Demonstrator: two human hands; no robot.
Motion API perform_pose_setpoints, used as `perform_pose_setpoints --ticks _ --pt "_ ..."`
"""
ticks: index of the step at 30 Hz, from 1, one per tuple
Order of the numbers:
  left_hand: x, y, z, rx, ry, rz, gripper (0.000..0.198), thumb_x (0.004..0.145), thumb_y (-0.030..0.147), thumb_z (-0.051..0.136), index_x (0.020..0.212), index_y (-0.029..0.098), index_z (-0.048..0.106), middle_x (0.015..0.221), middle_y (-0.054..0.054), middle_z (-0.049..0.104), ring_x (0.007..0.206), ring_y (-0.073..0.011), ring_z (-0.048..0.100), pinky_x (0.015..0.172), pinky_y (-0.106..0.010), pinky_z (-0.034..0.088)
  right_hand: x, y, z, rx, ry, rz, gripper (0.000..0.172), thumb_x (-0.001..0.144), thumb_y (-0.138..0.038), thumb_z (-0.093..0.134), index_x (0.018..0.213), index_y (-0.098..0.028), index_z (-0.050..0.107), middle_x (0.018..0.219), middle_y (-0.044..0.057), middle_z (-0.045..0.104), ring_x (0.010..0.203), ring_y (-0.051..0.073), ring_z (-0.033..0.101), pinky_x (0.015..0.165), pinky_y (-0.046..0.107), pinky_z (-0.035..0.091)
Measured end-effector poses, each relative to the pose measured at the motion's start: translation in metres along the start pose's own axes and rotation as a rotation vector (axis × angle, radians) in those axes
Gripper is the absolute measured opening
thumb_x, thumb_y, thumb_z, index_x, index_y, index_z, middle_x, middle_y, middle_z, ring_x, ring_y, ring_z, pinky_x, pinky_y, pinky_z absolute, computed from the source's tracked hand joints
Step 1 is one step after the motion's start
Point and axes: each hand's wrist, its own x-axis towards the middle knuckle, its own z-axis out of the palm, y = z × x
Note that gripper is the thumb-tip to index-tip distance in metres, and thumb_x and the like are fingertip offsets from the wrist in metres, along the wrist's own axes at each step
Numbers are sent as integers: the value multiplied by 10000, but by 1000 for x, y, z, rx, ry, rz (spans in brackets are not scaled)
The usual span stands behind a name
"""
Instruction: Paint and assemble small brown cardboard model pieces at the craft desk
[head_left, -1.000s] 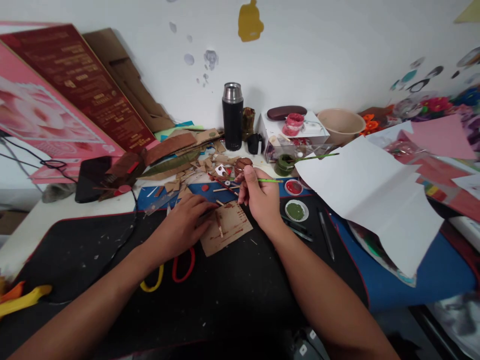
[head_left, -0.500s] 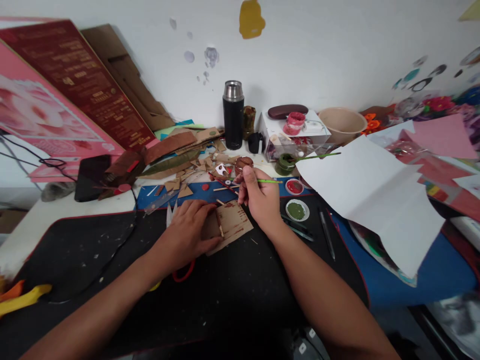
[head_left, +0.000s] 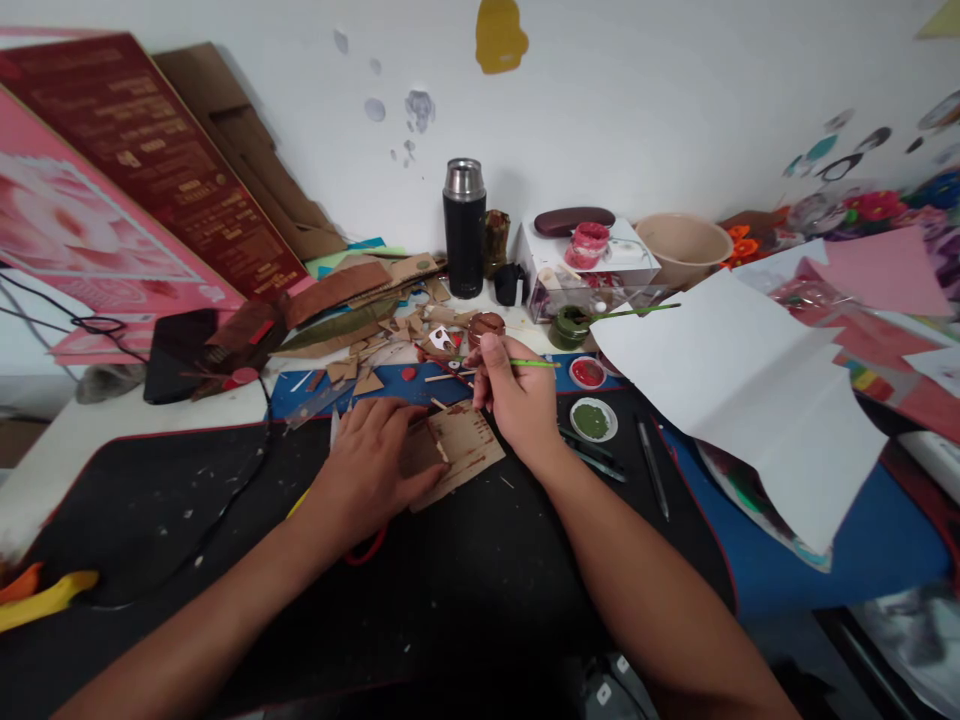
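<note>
One slim brush [head_left: 534, 363] clamped in R grip [head_left: 521, 405]; L grip [head_left: 371, 450] unclear, at streaked cardbd [head_left: 472, 442]

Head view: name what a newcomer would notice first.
Probably the tall, silver-topped black bottle, upright before the white wall. Then the pink and dark-red box at far left and the large white paper sheet at right. Centrally, the right hand holds a slim green stick.

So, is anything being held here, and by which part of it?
The right hand holds the green brush part-way along its handle. The left hand is at the card; whether it grips the small stick there, I cannot tell.
</note>
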Motion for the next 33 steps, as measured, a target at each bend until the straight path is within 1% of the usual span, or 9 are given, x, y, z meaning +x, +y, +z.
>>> perform_pose_setpoints --ticks 5,10,13,15,18,21,25,29,33 --pt "5 9 -4 144 -24 -33 552 936 575 691 1285 147 655 1223 -190 655 1197 -423 557 1001 -567 462 0 -1 0 -28 -14 2 488 1030 -655 546 814 -240 682 535 -59 562 436 94 540 438 227 401" --pt "11 16 -5 247 -22 -41 561 943 629 665 1211 136 693 1173 -201 668 1151 -431 574 949 -549 462 0 -1 0 -34 -14 -21 475 1042 -632 544 806 -237 663 524 -65 553 435 94 544 439 223 391" --pt "11 18 -4 273 -38 -23 589 934 650 671 1207 129 700 1150 -198 678 1122 -427 582 930 -548 469 0 0 0 -42 -20 -30 478 1047 -628 536 813 -232 663 521 -67 550 430 92 542 438 220 390" --pt "9 15 -4 260 -37 -19 588 933 642 680 1235 137 696 1141 -188 684 1115 -422 585 930 -553 475 0 1 -1 -48 -23 -35 471 1047 -624 543 828 -227 668 523 -70 551 430 90 541 444 219 397" --pt "8 2 -7 150 1 6 463 985 541 650 1261 170 682 1187 -169 679 1149 -393 584 971 -546 485 0 3 -1 -38 -29 -43 446 1057 -594 549 842 -223 672 527 -71 558 436 88 547 457 218 409" --pt "10 -18 -11 -2 35 90 282 1041 384 574 1221 192 675 1207 -142 664 1150 -331 593 1032 -500 486 0 2 0 -43 -37 -55 438 1067 -574 544 842 -223 679 519 -72 557 433 88 544 460 221 412" --pt "20 -36 -15 -53 2 174 199 1032 297 574 1167 194 679 1174 -126 659 1094 -308 588 1007 -488 495 -1 1 0 -67 -52 -89 425 1077 -541 544 833 -224 686 510 -73 556 431 88 542 462 224 409" --pt "31 -38 -14 -94 -84 249 171 1025 243 565 1137 201 687 1152 -111 657 1130 -303 570 1023 -482 492 0 3 -1 -85 -50 -92 431 1078 -541 541 821 -226 682 514 -70 562 432 88 545 459 229 409" --pt "36 -35 -13 -78 -133 258 172 1018 221 553 1128 186 680 1141 -115 659 1201 -327 559 1052 -502 481 0 4 -1 -95 -42 -82 436 1075 -551 541 818 -227 679 515 -68 560 435 90 546 462 234 416"
